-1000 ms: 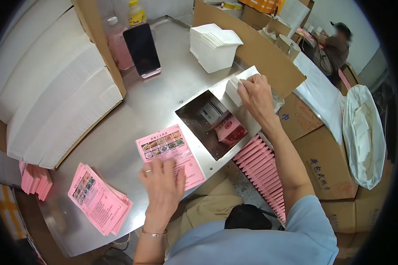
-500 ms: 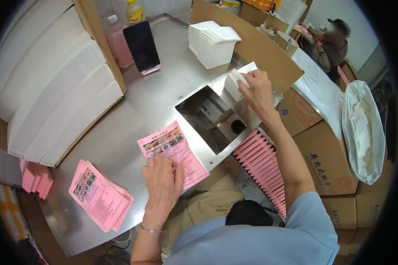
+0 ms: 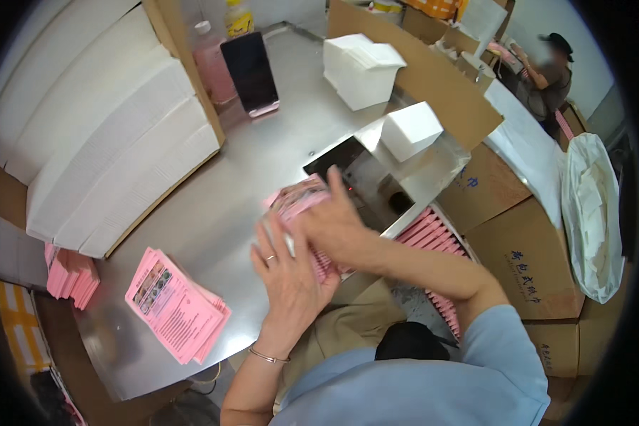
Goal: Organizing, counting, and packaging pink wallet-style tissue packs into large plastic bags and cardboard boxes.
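At the table's near edge, a pink printed paper sheet [image 3: 296, 197] is folded over between my two hands. My left hand [image 3: 289, 287], with a ring and a bracelet, holds it from the near left side. Reaching across from the right, my right hand [image 3: 337, 226] presses on its top, one finger pointing up and away. Both hands cover most of the paper, so whether napkins lie inside is hidden. Just beyond them is a rectangular opening [image 3: 366, 186] in the metal tabletop. A small stack of white napkins [image 3: 413, 131] stands beside it.
Printed pink sheets [image 3: 177, 309] lie stacked at the left. A taller napkin stack [image 3: 362, 71] and a phone on a stand [image 3: 252, 74] stand farther back. A carton of white napkins [image 3: 121, 142] fills the far left. Pink packets [image 3: 427, 231] sit in rows below right.
My right hand has left the white napkins by the opening and come over to the pink sheet. The sheet lay mostly flat before and is now folded up between both hands.
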Tool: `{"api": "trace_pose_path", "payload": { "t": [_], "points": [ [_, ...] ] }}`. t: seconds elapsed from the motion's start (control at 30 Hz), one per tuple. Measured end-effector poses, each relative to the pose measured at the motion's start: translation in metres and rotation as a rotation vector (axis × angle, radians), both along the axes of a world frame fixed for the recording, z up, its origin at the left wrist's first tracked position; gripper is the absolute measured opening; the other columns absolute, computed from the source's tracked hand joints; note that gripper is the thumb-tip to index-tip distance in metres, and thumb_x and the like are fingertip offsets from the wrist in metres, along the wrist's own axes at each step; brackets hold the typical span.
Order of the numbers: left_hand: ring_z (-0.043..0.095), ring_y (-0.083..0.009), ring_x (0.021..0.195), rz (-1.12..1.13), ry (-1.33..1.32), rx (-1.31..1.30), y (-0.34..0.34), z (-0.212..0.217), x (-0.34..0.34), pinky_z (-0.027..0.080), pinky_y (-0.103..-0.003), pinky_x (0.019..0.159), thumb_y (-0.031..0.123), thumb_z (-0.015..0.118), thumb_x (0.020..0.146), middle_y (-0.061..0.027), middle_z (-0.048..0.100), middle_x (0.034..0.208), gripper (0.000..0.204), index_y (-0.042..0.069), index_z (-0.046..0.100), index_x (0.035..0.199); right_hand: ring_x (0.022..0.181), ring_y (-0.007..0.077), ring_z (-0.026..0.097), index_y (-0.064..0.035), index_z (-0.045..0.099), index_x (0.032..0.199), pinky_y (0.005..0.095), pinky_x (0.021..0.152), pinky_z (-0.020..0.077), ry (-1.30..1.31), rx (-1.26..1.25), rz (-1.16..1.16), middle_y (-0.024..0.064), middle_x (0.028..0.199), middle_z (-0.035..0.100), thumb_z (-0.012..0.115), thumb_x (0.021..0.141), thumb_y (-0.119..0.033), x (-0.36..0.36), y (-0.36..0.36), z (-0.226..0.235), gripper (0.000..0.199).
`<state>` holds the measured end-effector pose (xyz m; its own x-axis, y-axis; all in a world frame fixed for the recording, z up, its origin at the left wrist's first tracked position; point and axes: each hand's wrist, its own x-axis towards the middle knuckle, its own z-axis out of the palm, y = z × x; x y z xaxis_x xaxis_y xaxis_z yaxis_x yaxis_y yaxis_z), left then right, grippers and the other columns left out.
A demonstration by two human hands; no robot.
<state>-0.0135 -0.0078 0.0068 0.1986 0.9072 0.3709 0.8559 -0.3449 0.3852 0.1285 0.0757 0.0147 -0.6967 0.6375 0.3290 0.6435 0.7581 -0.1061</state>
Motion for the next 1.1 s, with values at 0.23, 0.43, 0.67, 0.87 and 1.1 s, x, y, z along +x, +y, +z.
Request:
{"api": "trace_pose_path", "payload": {
  "t": [0.23, 0.43, 0.67, 0.87, 1.1],
  "points": [
    [0.047, -0.0411, 0.117, 0.196, 0.216, 0.055, -0.006, -0.001, -0.007, 0.034, -0.053, 0.09, 0.049, 0.069, 0.079, -0.023, 0.052, 0.136, 0.054, 0.014, 0.065, 0.12, 0.097, 0.0338, 0.061, -0.0001, 0.061, 0.11, 0.0517, 0.095, 0.0434, 0.161, 0.277, -0.357, 0.0163, 0.1, 0.062, 0.065, 0.077, -0.01, 0.07, 0.009, 0.021, 0.034],
    [0.049, -0.0368, 0.104, 0.174, 0.136, 0.101, 0.003, 0.004, 0.006, 0.035, -0.05, 0.083, 0.049, 0.074, 0.078, -0.0152, 0.055, 0.126, 0.057, 0.012, 0.063, 0.121, 0.096, 0.0283, 0.055, -0.0056, 0.067, 0.095, 0.0448, 0.081, 0.0432, 0.121, 0.393, -0.662, 0.0104, 0.095, 0.058, 0.067, 0.086, -0.025, 0.147, 0.076, 0.005, 0.021],
    [0.05, -0.0336, 0.097, 0.045, 0.166, -0.014, -0.004, 0.011, 0.003, 0.04, -0.047, 0.08, 0.04, 0.076, 0.077, -0.0146, 0.055, 0.119, 0.053, 0.007, 0.062, 0.116, 0.097, 0.0312, 0.057, -0.0067, 0.07, 0.106, 0.0446, 0.079, 0.046, 0.33, 0.33, -0.595, 0.0117, 0.101, 0.061, 0.065, 0.081, -0.006, 0.154, 0.073, 0.003, 0.025],
    [0.05, -0.0342, 0.094, -0.136, -0.23, -0.313, -0.005, 0.004, -0.015, 0.041, -0.044, 0.083, 0.03, 0.077, 0.073, -0.0154, 0.054, 0.108, 0.062, 0.01, 0.059, 0.129, 0.121, 0.0433, 0.055, -0.004, 0.06, 0.125, 0.0545, 0.105, 0.0421, 0.168, 0.135, 0.021, 0.0213, 0.13, 0.057, 0.062, 0.082, -0.009, 0.065, -0.025, 0.006, 0.044],
    [0.05, -0.0329, 0.097, -0.07, -0.115, -0.116, 0.001, 0.015, 0.004, 0.041, -0.042, 0.076, 0.025, 0.078, 0.075, -0.0195, 0.05, 0.107, 0.09, 0.012, 0.035, 0.153, 0.128, 0.0461, 0.046, -0.0039, 0.054, 0.135, 0.0672, 0.104, 0.0342, 0.123, 0.032, -0.135, 0.0271, 0.124, 0.054, 0.058, 0.088, -0.011, 0.012, -0.009, -0.011, 0.048]
  ]
}}
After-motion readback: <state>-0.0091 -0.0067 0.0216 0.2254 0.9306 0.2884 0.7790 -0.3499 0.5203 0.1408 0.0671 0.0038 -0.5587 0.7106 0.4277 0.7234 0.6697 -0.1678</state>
